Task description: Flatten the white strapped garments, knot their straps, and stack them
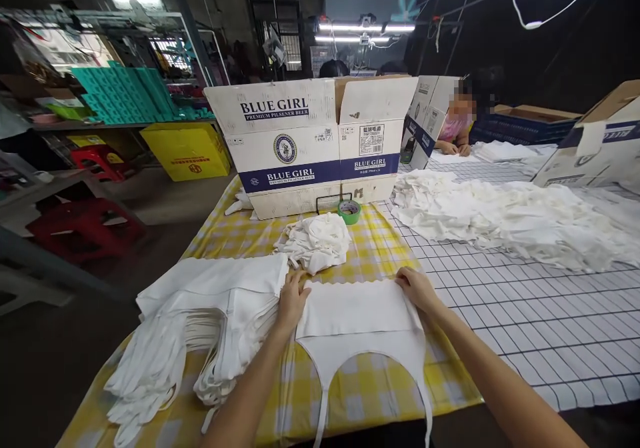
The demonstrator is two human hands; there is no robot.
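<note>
A white cloth piece with straps (pixel 357 318) lies flat on the yellow checked tablecloth (pixel 370 248) in front of me. My left hand (pixel 293 298) rests on its upper left corner, fingers stretched flat. My right hand (pixel 415 287) presses its upper right corner, fingers curled down onto the cloth. To the left lies a stack of the same white pieces (pixel 200 315), their straps hanging toward the table edge. A small crumpled white heap (pixel 316 241) sits just beyond my hands.
A Blue Girl beer carton (pixel 305 148) stands open at the back, a green tape roll (pixel 349 211) beside it. A big pile of white cloth (pixel 510 221) covers the grid-patterned sheet on the right. Another person (pixel 457 125) works at the far end. More cartons (pixel 595 141) stand right.
</note>
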